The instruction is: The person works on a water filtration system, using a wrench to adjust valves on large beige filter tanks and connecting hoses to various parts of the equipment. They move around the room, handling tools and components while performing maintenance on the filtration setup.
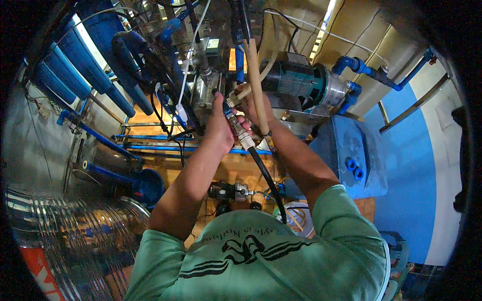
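My left hand is closed round a metal valve fitting with a blue part near its upper end; the thumb points up along it. A pale coupling at the fitting's lower end joins a black hose, which runs down toward my body. My right hand is closed at the upper end of the fitting, by a cream-coloured hose end. Most of its fingers are hidden behind a long beige pipe that slants across in front of it.
A green pump motor sits right of my hands, with blue pipes beyond. Below it stands a blue tank. A small pump and a white bucket are on the floor. Blue filter housings line the left.
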Available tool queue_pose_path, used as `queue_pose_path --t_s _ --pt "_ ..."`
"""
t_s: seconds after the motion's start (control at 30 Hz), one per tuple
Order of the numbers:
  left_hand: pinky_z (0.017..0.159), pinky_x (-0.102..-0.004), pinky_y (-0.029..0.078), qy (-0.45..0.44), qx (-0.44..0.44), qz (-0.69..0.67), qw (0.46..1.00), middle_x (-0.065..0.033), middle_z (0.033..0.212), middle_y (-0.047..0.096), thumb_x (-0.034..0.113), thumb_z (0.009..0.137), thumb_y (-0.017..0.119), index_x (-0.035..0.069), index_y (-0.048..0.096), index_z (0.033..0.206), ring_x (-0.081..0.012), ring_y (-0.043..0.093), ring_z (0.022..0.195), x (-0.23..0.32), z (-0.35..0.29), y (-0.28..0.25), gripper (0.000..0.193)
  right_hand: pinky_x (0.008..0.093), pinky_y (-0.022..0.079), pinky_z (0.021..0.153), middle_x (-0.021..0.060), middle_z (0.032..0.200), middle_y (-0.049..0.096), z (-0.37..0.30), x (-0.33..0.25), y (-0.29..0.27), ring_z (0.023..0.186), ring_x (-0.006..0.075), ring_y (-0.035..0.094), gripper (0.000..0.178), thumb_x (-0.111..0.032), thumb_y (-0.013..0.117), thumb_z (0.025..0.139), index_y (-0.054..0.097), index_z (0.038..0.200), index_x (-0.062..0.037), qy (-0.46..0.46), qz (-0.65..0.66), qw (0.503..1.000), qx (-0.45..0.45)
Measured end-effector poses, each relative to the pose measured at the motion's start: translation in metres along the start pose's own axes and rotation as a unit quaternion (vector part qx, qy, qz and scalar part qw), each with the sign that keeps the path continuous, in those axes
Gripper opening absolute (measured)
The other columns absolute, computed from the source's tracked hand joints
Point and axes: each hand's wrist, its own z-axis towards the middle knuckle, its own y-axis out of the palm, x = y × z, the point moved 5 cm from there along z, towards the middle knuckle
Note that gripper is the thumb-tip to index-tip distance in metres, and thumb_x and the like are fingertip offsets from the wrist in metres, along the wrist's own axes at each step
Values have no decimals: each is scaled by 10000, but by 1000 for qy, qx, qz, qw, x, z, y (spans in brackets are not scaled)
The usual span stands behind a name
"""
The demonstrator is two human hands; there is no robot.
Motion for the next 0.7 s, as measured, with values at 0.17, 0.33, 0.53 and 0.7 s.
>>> queue_pose_path --t_s 0.17,0.33,0.53,0.7 --pt "643 -487 501 45 19 39 998 -96 679 548 694 841 461 94 490 839 -316 590 630 12 8 -6 602 419 498 604 182 796 639 -23 26 14 697 345 634 280 -268 499 875 610 1000 -44 -22 -73 990 -115" --pt "644 -454 524 49 -45 34 997 -85 694 546 691 842 467 83 508 899 -250 586 644 13 16 -15 611 345 456 528 100 662 553 -42 0 24 570 228 570 273 -208 420 926 540 1064 -6 50 -58 974 -211" --pt "644 -452 532 40 -36 71 996 -60 686 534 691 837 477 98 488 848 -214 563 625 3 20 -4 593 310 397 466 12 620 515 -22 71 42 512 123 487 246 -245 456 934 537 991 -20 56 14 986 -156" --pt "536 -411 523 81 8 65 995 -44 648 504 684 841 476 100 478 832 -201 546 560 13 23 -23 584 307 423 490 25 700 557 -29 -5 25 537 140 521 184 -195 473 919 516 978 -25 131 162 956 -205"
